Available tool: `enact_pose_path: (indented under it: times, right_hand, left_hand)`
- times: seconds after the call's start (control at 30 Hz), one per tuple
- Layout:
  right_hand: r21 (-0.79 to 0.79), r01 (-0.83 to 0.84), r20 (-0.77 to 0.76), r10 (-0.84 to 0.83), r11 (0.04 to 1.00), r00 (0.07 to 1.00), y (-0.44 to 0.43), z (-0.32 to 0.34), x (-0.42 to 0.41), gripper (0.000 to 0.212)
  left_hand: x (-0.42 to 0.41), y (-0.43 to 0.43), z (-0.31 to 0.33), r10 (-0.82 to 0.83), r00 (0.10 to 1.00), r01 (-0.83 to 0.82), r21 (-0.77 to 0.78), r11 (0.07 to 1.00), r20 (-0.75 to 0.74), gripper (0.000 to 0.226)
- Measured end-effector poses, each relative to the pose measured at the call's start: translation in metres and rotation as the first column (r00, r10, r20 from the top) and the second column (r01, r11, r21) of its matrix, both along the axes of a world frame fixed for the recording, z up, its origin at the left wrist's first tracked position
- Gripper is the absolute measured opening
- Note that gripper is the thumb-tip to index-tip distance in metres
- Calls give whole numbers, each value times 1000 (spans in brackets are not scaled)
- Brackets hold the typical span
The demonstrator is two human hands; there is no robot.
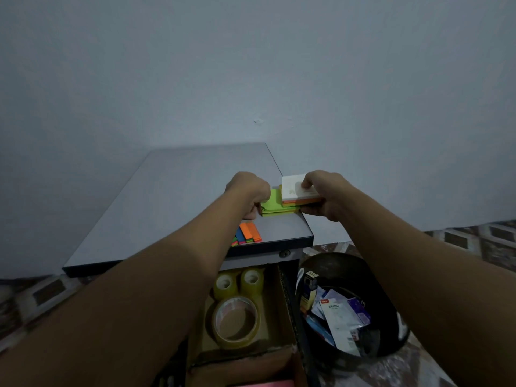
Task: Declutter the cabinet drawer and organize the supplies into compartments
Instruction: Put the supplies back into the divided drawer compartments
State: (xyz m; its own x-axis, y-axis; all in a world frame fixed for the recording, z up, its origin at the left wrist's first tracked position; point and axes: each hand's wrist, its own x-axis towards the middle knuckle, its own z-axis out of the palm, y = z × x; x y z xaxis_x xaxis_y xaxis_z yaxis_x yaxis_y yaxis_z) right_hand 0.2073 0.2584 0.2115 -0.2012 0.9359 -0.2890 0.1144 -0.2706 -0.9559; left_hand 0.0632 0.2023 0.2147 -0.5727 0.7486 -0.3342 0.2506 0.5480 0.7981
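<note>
Clearly the sorting is under way on the cabinet top (173,196), not yet in the drawer (282,300) below. The left hand (247,195) is closed on the near left corner of a green sticky-note pad (275,203), which lies flat near the top's right edge. The right hand (325,195) grips a thicker stack of notes (296,191), white on top with orange layers under it, thumb over and fingers beneath, held at the green pad's right end; whether it rests on the pad or hangs just above it I cannot tell.

Both pads lie with their long sides running left to right across the view, roughly square to the top's right edge. A set of narrow coloured page flags (248,233) sits nearer the front edge, long axis running away from the person.

Below, the open drawer holds two small tape rolls (240,283) standing at the back of a cardboard compartment and one large tape roll (236,321) lying flat in front. A dark waste bin (385,311) beside it holds discarded packaging.

Judging from this, the next move calls for squaring the stack onto the pad, then carrying the pile down level into a free compartment.
</note>
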Motion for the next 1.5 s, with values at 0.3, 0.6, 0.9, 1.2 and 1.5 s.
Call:
enact_pose_path:
  times: [0.3, 0.6, 0.9, 1.2, 1.5]
  right_hand:
    - [-30, -27, -30, 26, 999, 999, -1, 1, 2, 14]
    - [2, -101, 38, 101, 995, 994, -7, 0, -13, 16]
    - [-51, -181, -105, 175, 982, 979, -21, 13, -15, 10]
    - [-31, -169, -210, 159, 985, 965, -45, 17, 0, 31]
    - [-17, -129, -289, 118, 992, 950, -78, 15, 18, 33]
  left_hand:
    - [5, -1, 10, 13, 997, -13, -2, 1000, 72, 8]
    - [0, -19, 16, -59, 982, 39, 110, 993, 180, 19]
    - [-11, -39, 18, -95, 972, 43, 234, 971, 214, 23]
    - [-40, -74, 14, -93, 963, 20, 280, 960, 251, 10]
    - [-35, -138, 13, -121, 947, -5, 390, 921, 298, 10]
